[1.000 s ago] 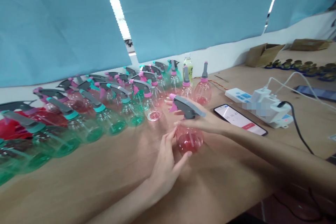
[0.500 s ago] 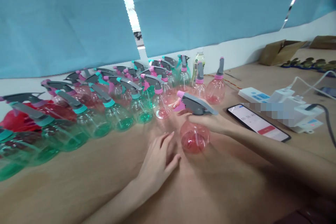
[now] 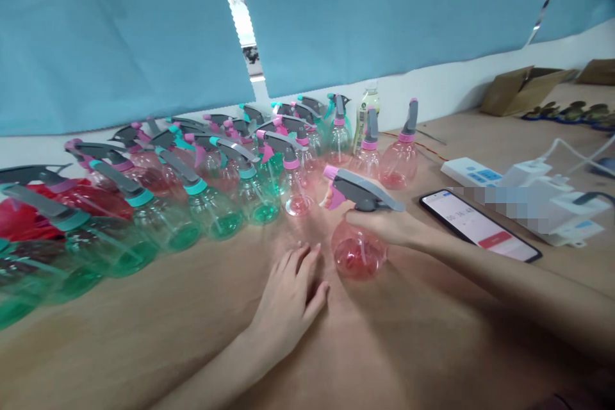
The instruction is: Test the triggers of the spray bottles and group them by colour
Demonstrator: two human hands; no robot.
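Observation:
A clear pink spray bottle stands upright on the table, its grey and pink trigger head pointing left. My right hand is closed around its neck just below the head, and a fingertip shows by the pink trigger. Much of that hand is hidden behind the bottle. To the left of the bottle, my left hand lies palm down by the tabletop, fingers loosely stretched and holding nothing. Just beyond, another pink spray bottle stands beside a green spray bottle.
Several green and pink spray bottles crowd the left and back, with a red bag among them. At right lie a phone showing a timer and a white power strip with plugs. Farther back are a drink bottle and cardboard box.
My right hand's fingers, earlier stretched out left of the bottle neck, have drawn in, one now at the trigger. The left hand is nearly still. The camera view has shifted slightly.

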